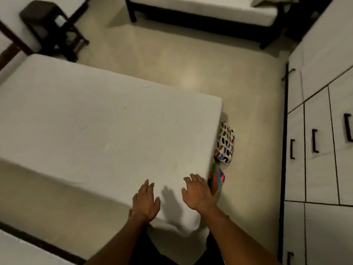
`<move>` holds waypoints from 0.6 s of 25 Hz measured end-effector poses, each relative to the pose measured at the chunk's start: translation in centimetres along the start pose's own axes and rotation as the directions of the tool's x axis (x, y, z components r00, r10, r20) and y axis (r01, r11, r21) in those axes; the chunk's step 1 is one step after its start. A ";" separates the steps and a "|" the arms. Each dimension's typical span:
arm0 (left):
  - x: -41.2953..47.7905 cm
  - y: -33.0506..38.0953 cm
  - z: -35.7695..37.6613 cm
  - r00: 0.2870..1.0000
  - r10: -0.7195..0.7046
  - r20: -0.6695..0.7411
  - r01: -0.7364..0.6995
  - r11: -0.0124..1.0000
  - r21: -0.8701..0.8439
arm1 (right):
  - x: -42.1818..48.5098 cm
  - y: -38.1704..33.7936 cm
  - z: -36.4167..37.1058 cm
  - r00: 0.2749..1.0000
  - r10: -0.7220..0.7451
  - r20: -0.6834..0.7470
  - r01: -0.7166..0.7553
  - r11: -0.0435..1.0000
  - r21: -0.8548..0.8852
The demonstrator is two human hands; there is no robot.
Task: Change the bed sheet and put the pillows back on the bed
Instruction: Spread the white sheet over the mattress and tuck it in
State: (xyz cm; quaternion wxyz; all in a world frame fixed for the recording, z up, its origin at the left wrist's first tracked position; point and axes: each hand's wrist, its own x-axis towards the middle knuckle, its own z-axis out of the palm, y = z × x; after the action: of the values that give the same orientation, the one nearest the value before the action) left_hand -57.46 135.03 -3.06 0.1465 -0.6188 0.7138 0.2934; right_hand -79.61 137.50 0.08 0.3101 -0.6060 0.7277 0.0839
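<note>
white sheet (86, 131) lies smooth over the bed, its near corner at 6 o'clock; left hand (146, 202) and right hand (198, 194) sit there, fingers spread, gripping nothing. spotted pillow (225, 144) and striped pillow (216, 180) lie on the floor (191, 64) against the bed's 3 o'clock edge; bare floor reaches the wardrobe (321, 150) at 3

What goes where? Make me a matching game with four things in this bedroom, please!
Things:
1. white sheet
2. spotted pillow
3. dark stool
4. cupboards

Places or states:
A. lying on the floor
B. standing in the far left corner
C. spread out flat
D. lined up along the right side, with dark handles

Right pairs: 1-C, 2-A, 3-B, 4-D.
</note>
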 end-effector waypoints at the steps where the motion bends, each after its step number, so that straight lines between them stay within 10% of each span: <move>1: -1.5 2.1 0.8 0.999 -0.043 -0.021 0.043 0.999 -0.025 | -0.9 1.6 -1.2 0.999 -0.045 0.007 0.045 0.998 -0.040; 15: -8.1 12.8 2.2 0.945 -0.286 -0.158 0.224 0.920 -0.323 | -4.7 11.4 -10.0 0.947 -0.316 -0.060 0.291 0.921 -0.258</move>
State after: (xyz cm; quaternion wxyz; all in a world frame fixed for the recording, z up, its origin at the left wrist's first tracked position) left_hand -68.69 143.60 2.85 0.0144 -0.7483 0.5849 0.3125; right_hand -93.45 139.31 7.73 0.2050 -0.7487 0.6235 0.0933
